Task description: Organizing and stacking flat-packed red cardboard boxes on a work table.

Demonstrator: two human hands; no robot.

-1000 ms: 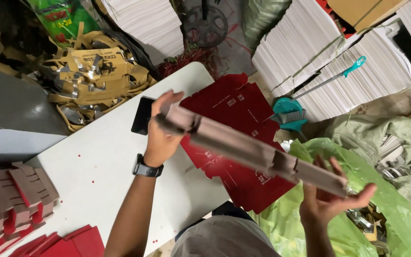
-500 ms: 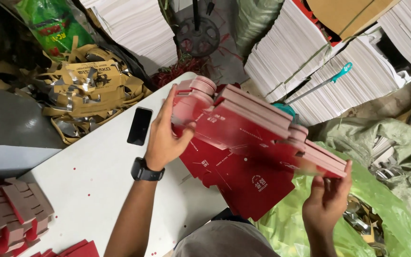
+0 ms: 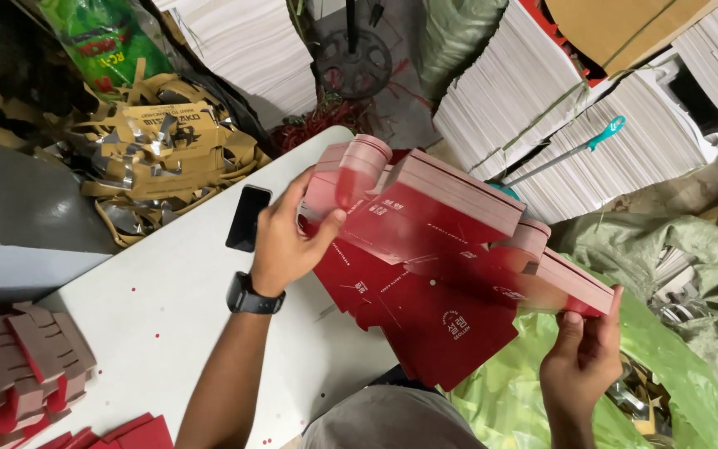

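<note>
I hold a thick stack of red die-cut cardboard box blanks (image 3: pixel 450 224) in the air over the white table's (image 3: pixel 151 308) right end. My left hand (image 3: pixel 288 237), with a black watch on its wrist, grips the stack's left end near a rounded flap. My right hand (image 3: pixel 583 357) grips its right end from below. The stack is tilted so that its red printed face shows. More red blanks (image 3: pixel 425 324) lie flat on the table under it.
A black phone (image 3: pixel 248 218) lies on the table beside my left hand. Piles of red and brown blanks (image 3: pixel 18 366) sit at the table's left corner. Brown cardboard offcuts (image 3: pixel 155 158), tied white sheet stacks (image 3: pixel 533 108) and a green plastic sack (image 3: pixel 542 391) surround the table.
The stack has turned from edge-on, brown side up, to showing its red face. Both my hands have kept their grip on its ends.
</note>
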